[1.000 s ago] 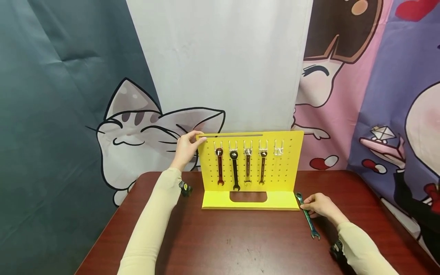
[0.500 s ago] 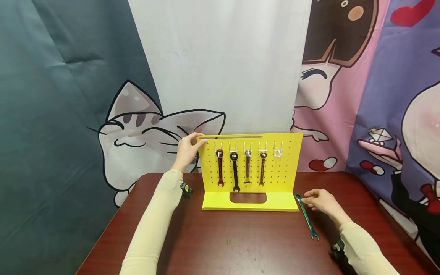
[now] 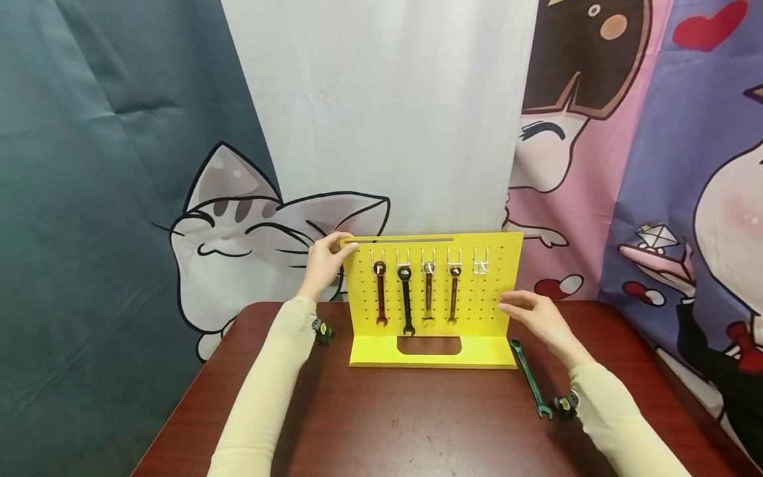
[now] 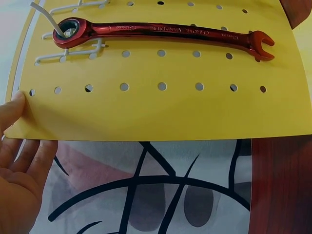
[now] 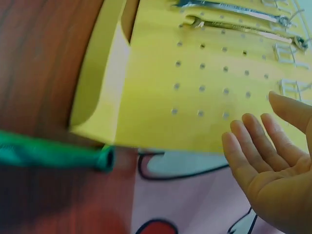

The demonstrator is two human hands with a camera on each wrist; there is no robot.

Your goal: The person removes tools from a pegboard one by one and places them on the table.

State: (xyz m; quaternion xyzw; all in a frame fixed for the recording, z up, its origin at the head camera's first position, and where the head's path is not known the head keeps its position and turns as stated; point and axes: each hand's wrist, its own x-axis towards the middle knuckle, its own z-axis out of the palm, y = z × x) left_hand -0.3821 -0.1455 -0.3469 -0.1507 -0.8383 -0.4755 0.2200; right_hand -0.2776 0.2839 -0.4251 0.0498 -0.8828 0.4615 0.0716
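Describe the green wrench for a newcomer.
Find the yellow pegboard on the table. By its lower right corner in the head view lies the green wrench. It alone is green and not hung; the other four wrenches hang on the pegboard.

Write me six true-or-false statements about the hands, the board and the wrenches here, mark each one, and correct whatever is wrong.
1. The left hand holds the yellow board at an upper corner. True.
2. The green wrench hangs on the yellow board. False: the green wrench lies on the table.
3. Four wrenches hang on the yellow board. True.
4. The right hand grips the green wrench. False: the right hand holds nothing and is apart from it.
5. The red wrench hangs by its ring end. True.
6. Every hook carries a wrench. False: nothing hangs on the rightmost hook.
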